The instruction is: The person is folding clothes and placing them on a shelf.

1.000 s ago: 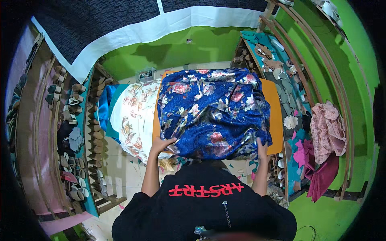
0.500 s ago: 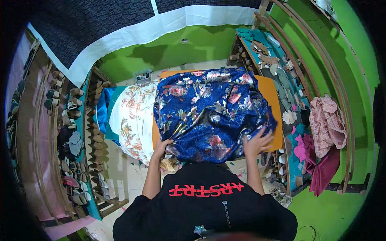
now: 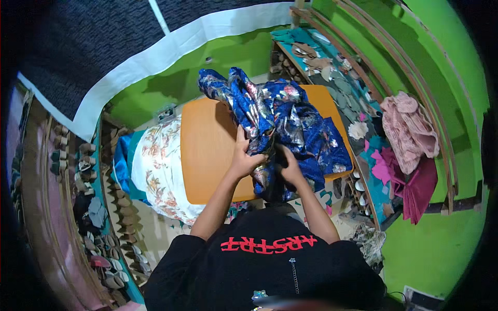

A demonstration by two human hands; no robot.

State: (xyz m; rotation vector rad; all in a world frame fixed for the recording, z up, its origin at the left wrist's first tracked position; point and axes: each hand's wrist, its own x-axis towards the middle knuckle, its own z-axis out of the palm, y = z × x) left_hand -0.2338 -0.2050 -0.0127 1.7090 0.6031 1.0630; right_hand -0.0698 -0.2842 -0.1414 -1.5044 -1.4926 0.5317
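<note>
Dark blue fabric with a shiny floral print lies bunched over the right half of the orange tabletop. Its left part stands up in thick folds. My left hand is closed round those gathered folds, thumb pointing right. Just to the right, my right hand has its fingers curled into the same fabric, partly hidden by the folds. White floral fabric hangs at the table's left end, apart from both hands.
Racks holding shoe-shaped pieces stand on the left. Along the right, a shelf carries scattered scraps. Pink fabric and maroon fabric hang over the right-hand rails. Teal and blue cloth sits beyond the white fabric.
The blue fabric was spread across the table; its left side is now gathered up toward the middle, baring the left tabletop. Both hands moved inward, and my right hand went from spread to curled.
</note>
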